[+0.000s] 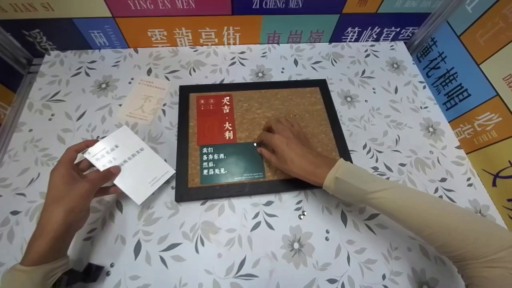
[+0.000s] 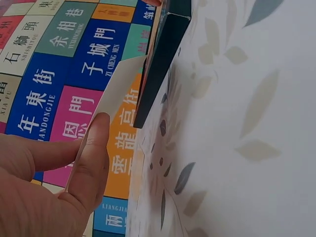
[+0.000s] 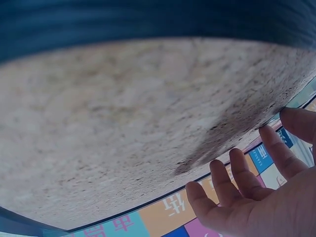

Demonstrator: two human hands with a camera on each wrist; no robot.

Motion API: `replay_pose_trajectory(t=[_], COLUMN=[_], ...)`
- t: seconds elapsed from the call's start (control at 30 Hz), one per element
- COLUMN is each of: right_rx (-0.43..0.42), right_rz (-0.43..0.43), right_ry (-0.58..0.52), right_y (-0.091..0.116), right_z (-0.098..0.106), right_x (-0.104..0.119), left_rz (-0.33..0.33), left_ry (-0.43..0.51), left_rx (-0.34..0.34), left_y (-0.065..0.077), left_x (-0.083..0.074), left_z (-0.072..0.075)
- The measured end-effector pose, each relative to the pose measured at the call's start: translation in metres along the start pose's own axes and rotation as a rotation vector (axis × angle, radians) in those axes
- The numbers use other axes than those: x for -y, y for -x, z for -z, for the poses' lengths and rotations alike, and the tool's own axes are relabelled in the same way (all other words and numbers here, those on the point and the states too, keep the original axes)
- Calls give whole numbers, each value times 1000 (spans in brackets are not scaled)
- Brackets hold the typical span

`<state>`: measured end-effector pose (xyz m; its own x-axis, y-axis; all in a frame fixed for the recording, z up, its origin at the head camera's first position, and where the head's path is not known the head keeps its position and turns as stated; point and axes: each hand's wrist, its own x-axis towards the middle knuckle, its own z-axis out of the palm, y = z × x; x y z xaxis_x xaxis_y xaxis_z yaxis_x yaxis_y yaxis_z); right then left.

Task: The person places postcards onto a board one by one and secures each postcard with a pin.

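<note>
A cork board (image 1: 288, 106) in a black frame lies on the table. On its left side are a red card (image 1: 216, 120) with white characters and, just below it, a dark green card (image 1: 232, 162). My right hand (image 1: 294, 146) is over the board, thumb and index fingertips beside a small shiny pin (image 1: 255, 144) at the green card's upper right corner. In the right wrist view its fingers (image 3: 242, 175) are spread slightly and relaxed. Left of the board, my left hand (image 1: 82, 176) holds a white printed card (image 1: 138, 164) between thumb and fingers, tilted above the table.
A pale cream card (image 1: 142, 100) lies on the table, left of the board's upper corner. Two small shiny round pieces (image 1: 302, 215) lie in front of the frame. The flowered tablecloth (image 1: 240, 240) reaches the colourful lettered panels (image 1: 192, 32) at the back.
</note>
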<state>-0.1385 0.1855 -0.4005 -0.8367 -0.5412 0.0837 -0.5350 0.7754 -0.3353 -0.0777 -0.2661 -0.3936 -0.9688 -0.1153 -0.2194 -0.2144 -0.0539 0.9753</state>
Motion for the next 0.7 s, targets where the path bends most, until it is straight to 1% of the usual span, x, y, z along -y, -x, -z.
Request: replay_pose_trajectory(t=[0.13,0.3,0.47,0.7], right_rx=[-21,-33,-36,-38], right_rz=[16,11,4,-2], right_ry=[-8,1,31,74], right_y=[1,3,3,4], right_z=[-1,-1,-2,-2], right_x=[0,2,2,3], left_rz=[4,-5,-9,-31], left_ry=[14,-3,-21,-91], left_rx=[0,12,45,102], left_y=[0,-1,-3,-7], left_x=[-6,-14,-19,-22], left_z=[-10,-25,-39,-65])
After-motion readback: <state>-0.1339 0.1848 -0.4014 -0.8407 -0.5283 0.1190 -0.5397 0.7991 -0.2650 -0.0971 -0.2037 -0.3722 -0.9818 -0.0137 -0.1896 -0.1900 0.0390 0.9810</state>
